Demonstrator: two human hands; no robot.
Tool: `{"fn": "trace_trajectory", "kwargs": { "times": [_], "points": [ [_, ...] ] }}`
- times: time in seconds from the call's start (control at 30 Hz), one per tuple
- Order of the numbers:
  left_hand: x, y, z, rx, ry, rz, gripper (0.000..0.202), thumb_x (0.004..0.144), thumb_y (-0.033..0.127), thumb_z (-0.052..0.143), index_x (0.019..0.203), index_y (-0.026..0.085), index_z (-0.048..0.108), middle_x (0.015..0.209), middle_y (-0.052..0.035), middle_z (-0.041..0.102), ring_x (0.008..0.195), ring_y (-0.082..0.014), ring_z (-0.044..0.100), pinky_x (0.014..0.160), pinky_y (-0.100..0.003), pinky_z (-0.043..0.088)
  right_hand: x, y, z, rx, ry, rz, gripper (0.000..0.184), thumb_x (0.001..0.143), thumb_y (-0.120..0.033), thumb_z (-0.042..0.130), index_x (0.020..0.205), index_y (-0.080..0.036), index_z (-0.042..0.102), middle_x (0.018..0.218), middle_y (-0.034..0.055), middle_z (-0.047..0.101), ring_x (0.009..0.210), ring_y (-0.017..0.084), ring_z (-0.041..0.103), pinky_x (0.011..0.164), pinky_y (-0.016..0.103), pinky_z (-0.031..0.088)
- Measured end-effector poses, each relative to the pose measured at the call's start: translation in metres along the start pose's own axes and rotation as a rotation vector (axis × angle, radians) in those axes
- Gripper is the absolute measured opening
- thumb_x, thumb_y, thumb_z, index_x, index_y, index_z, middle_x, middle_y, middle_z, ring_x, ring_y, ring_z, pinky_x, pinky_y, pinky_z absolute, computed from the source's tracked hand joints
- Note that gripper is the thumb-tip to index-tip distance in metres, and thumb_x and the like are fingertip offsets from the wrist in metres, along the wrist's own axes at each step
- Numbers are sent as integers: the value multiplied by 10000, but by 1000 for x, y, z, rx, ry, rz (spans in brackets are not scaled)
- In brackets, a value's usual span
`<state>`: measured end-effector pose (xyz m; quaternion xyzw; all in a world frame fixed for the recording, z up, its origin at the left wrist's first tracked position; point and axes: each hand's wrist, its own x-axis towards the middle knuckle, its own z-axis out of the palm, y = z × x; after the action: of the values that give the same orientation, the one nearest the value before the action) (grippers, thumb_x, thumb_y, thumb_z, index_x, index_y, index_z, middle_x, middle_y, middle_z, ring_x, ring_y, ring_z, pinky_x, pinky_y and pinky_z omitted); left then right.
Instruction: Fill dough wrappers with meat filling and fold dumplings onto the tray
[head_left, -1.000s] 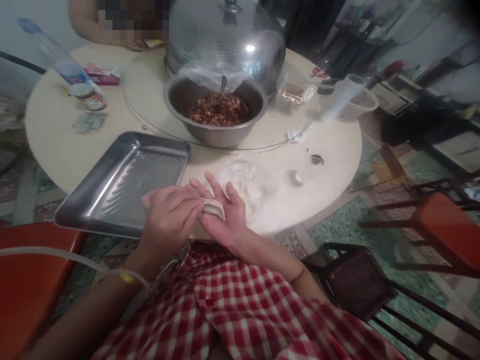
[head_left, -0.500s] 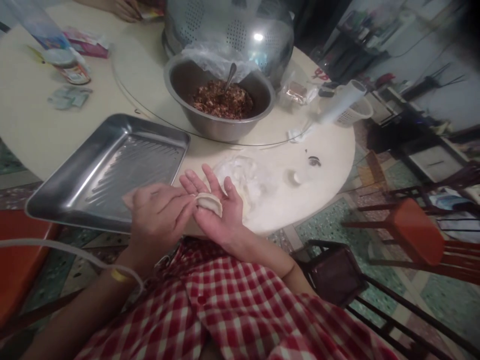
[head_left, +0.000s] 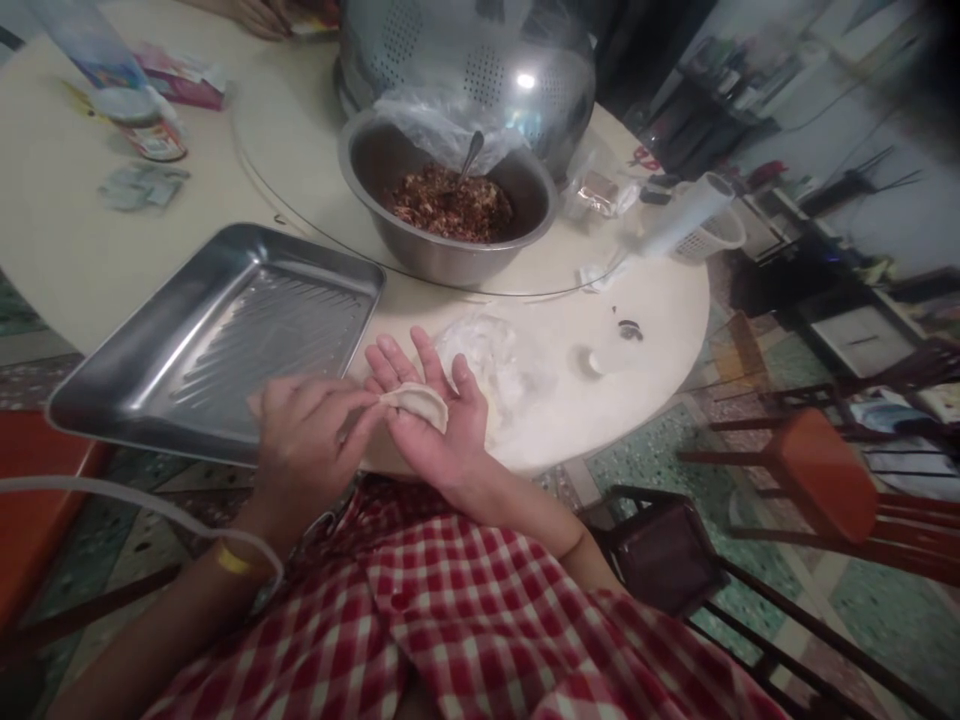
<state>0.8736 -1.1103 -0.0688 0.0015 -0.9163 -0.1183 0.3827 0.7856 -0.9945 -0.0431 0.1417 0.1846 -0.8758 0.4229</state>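
Note:
A pale, half-moon dumpling [head_left: 417, 402] with a folded edge lies in the palm of my right hand [head_left: 457, 440]. That hand is turned palm up, some fingers spread and the lower edge of the hand cupped under the dumpling. From the left, my left hand [head_left: 311, 430] pinches the dumpling's left end between thumb and fingertips. Beside my left hand stands a shallow metal tray [head_left: 225, 345]. Past my hands is a steel bowl [head_left: 450, 262] of dark minced filling [head_left: 457, 205], a spoon [head_left: 471, 155] stuck in it. A clear plastic bag [head_left: 491, 355] lies behind my right hand.
A perforated metal steamer [head_left: 465, 60] stands behind the bowl on a turntable. Jar [head_left: 154, 135] and pink packet [head_left: 180, 80] are at left; a white basket [head_left: 712, 235] at right. Another person's hand [head_left: 262, 18] rests at the far edge. A dark stool [head_left: 667, 550] is below right.
My left fingertips have shifted slightly left along the dumpling's end, and more of the dumpling shows in my right palm. The view has shifted a little.

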Motion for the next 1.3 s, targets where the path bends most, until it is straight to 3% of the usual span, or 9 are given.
{"fn": "trace_trajectory", "kwargs": {
  "times": [0.17, 0.43, 0.6, 0.73, 0.87, 0.97, 1.07, 1.17, 1.3],
  "points": [
    [2, 1, -2, -16, -33, -19, 102, 910, 284, 709, 962, 237, 635, 891, -33, 737, 823, -239, 617, 777, -407, 430, 0, 1, 0, -4, 9, 0, 468, 1000, -486, 223, 1162, -265, 602, 1059, 38, 768, 993, 166, 738, 1172, 428, 372],
    [1, -5, -2, -26, -89, -96, 92, 960, 316, 621, 916, 244, 656, 839, -24, 735, 794, -242, 622, 763, -420, 442, 6, 5, -7, -43, -58, 3, 395, 954, -446, 348, 1207, -245, 575, 1134, 67, 741, 1072, 184, 709, 1163, 436, 397],
    [17, -13, -12, -48, -161, 66, 178, 990, 324, 572, 1130, 263, 664, 1024, -31, 738, 907, -229, 653, 824, -410, 437, 6, 6, -6, -66, -86, 85, 451, 1002, -413, 246, 1254, -238, 577, 1080, 52, 757, 893, 173, 722, 1066, 431, 506],
    [32, -15, -13, -137, -245, 204, 171, 990, 275, 541, 1045, 274, 703, 1005, -18, 746, 935, -231, 641, 826, -393, 439, 5, 7, 1, -99, -73, 142, 519, 1018, -367, 186, 1395, -204, 503, 933, 33, 762, 795, 195, 718, 961, 456, 576],
    [40, -22, -15, -179, -229, 310, 150, 978, 219, 547, 974, 269, 689, 939, 25, 760, 862, -196, 639, 801, -354, 440, 10, 9, 1, -76, -84, 168, 533, 1028, -378, 188, 1442, -204, 475, 947, 34, 765, 741, 176, 697, 889, 388, 592],
    [49, -41, -19, -101, -218, 274, 145, 976, 277, 563, 967, 272, 708, 904, 25, 767, 851, -204, 639, 799, -353, 419, 17, 4, -6, -57, -90, 140, 468, 1030, -408, 242, 1327, -227, 556, 1011, 47, 764, 760, 148, 679, 839, 308, 573],
    [64, -75, -18, 23, -250, 217, 301, 996, 434, 527, 907, 252, 750, 837, 4, 763, 840, -211, 627, 789, -345, 385, 20, -9, -15, -45, -82, 29, 410, 1017, -453, 320, 1220, -243, 608, 1071, 56, 756, 932, 156, 692, 903, 304, 546],
    [80, -115, -5, 85, -363, 121, 441, 1002, 513, 483, 860, 212, 772, 812, -14, 758, 848, -203, 606, 803, -335, 370, 19, -26, -24, -38, -42, -84, 395, 1005, -474, 357, 1170, -251, 639, 1070, 48, 755, 1004, 167, 689, 945, 323, 529],
    [95, -153, 22, 103, -470, 55, 427, 994, 491, 504, 854, 194, 776, 825, -15, 758, 837, -181, 573, 822, -334, 374, 15, -38, -31, -27, -19, -149, 379, 984, -487, 407, 1146, -262, 665, 1088, 49, 757, 1030, 172, 690, 929, 323, 530]
  ]
}}
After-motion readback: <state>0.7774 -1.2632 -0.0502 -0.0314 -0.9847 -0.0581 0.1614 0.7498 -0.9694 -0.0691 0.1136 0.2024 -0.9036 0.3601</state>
